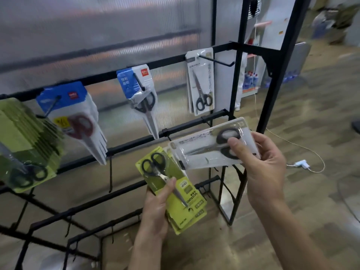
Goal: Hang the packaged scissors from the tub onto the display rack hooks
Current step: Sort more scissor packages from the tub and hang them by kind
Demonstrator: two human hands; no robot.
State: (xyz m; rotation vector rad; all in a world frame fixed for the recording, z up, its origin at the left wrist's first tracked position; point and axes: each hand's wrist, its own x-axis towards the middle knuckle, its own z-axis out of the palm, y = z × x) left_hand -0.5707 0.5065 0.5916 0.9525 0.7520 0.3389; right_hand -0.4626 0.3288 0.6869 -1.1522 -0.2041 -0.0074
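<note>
My right hand (263, 162) pinches a white scissors pack (204, 149) that lies sideways, thumb on its black handles. My left hand (157, 207) grips a small stack of green scissors packs (187, 193), held upside down below the white one. The black display rack (175, 129) stands in front of me. On its top-right hook (216, 60) hang white scissors packs (200, 80) of the same kind. Further left hang a blue-topped pack (140, 94), a row of blue packs with red scissors (76, 117) and a thick row of green packs (25, 145). The tub is out of view.
Lower rack bars (78, 211) carry bare hooks near the floor. A white power cord and plug (301, 164) lie on the floor to the right. A translucent panel wall stands behind the rack. Shelves with bottles (251, 80) are visible beyond the rack's right post.
</note>
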